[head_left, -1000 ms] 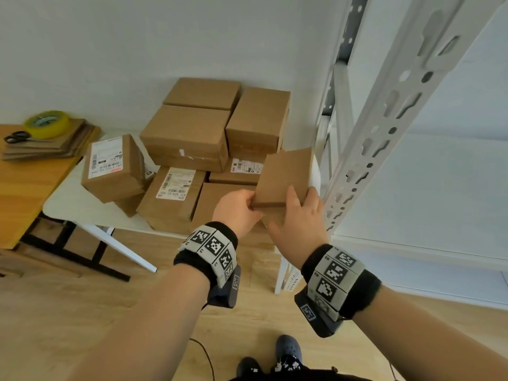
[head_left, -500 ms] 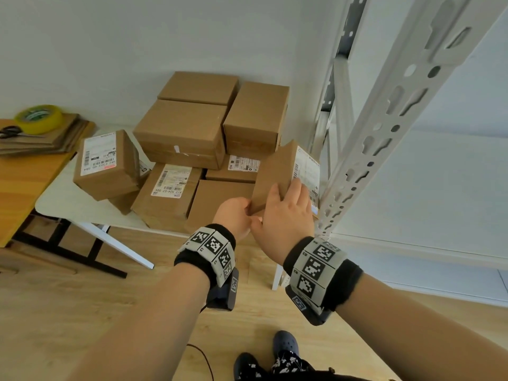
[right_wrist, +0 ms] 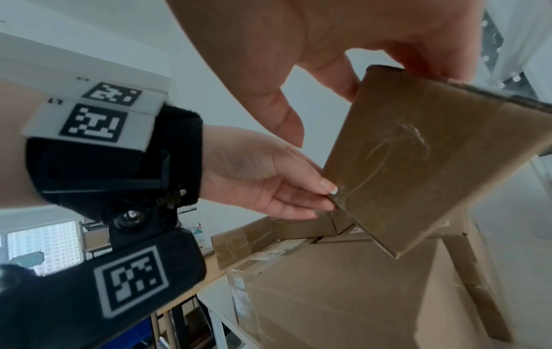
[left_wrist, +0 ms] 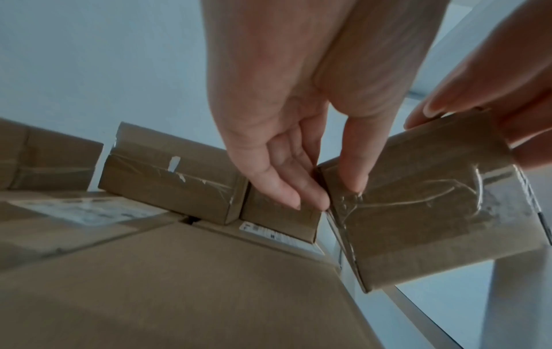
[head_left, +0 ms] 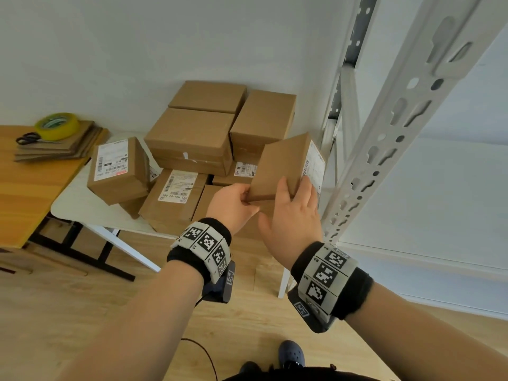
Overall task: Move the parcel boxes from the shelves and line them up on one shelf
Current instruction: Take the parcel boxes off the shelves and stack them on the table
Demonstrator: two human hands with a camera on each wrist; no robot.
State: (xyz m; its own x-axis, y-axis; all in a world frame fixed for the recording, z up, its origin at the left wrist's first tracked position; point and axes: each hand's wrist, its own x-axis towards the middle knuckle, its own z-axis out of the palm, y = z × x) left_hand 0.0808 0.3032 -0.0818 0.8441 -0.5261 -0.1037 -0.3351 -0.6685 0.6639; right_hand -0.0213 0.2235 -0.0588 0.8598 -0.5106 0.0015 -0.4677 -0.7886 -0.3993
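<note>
I hold a small brown parcel box (head_left: 279, 166) in the air, tilted, with its white label facing right toward the rack. My left hand (head_left: 244, 198) pinches its lower left corner, thumb on the taped side (left_wrist: 352, 174). My right hand (head_left: 298, 192) grips the lower right edge, with its fingers wrapped over the labelled face. The left wrist view shows the box (left_wrist: 433, 205) just right of the pile. In the right wrist view the box (right_wrist: 418, 165) hangs above the stacked parcels (right_wrist: 343, 295). The rack's white shelf board (head_left: 453, 188) lies to the right.
Several more brown parcel boxes (head_left: 192, 138) are piled on a white table (head_left: 79, 207) against the wall. A perforated metal rack post (head_left: 398, 127) stands just right of the held box. A wooden desk (head_left: 27, 182) at the left carries a tape roll (head_left: 56, 126), scissors and flat cardboard.
The box has been turned from flat to tilted, so its label now faces right. My right hand shifted from the box's side to its lower right edge. The pile has not moved.
</note>
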